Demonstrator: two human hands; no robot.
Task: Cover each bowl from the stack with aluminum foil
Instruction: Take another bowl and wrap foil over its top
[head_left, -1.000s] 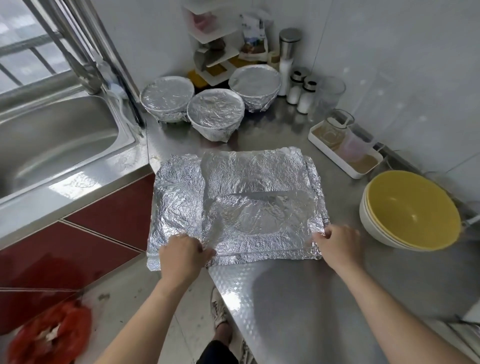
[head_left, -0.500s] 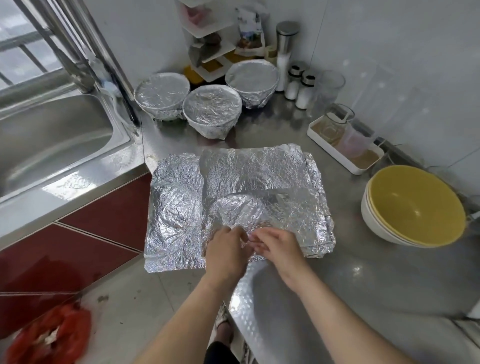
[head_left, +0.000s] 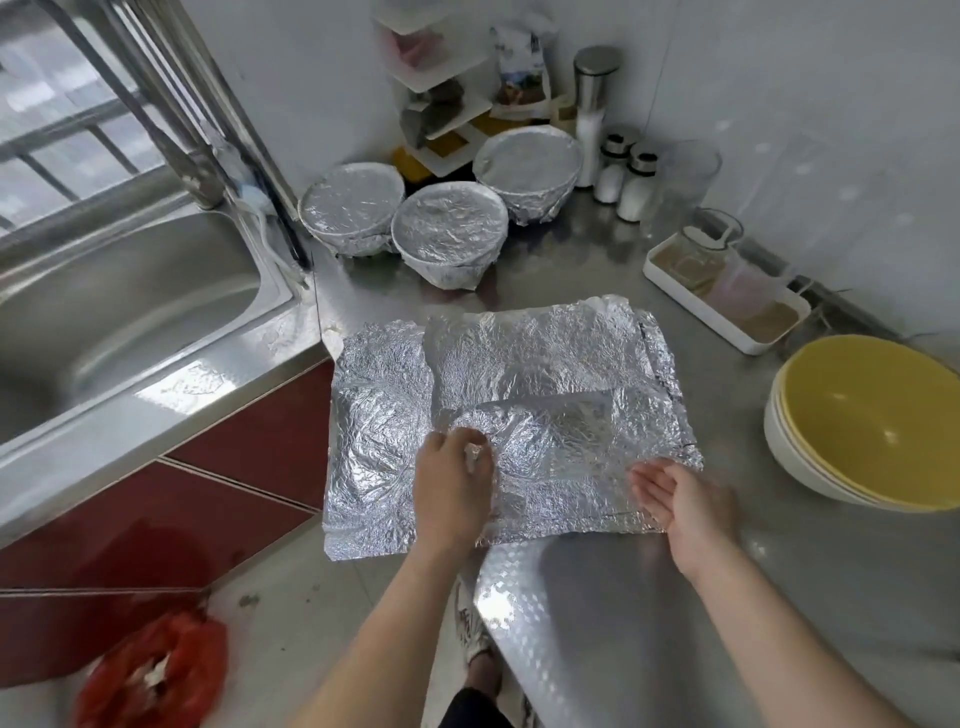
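Crumpled sheets of aluminum foil (head_left: 524, 364) lie in a pile on the steel counter, overhanging its left edge. My left hand (head_left: 452, 488) rests on the pile and pinches a bit of foil between fingertips. My right hand (head_left: 680, 499) lies palm up and open at the pile's near right corner, fingers touching the foil edge. A stack of yellow bowls (head_left: 878, 421) with white outsides stands at the right. Three foil-covered bowls sit at the back: one on the left (head_left: 353, 205), one in the middle (head_left: 449, 234), one on the right (head_left: 527, 171).
A steel sink (head_left: 119, 312) lies at the left, beside a window frame. A white tray (head_left: 727, 296) with glass cups, shakers (head_left: 621, 176) and a corner shelf (head_left: 447, 104) stand along the back wall. A red bag (head_left: 156, 670) is on the floor.
My hands met at the pile's near middle, then parted. Now the right hand has slid to the near right corner and turned palm up, while the left stays pinching foil.
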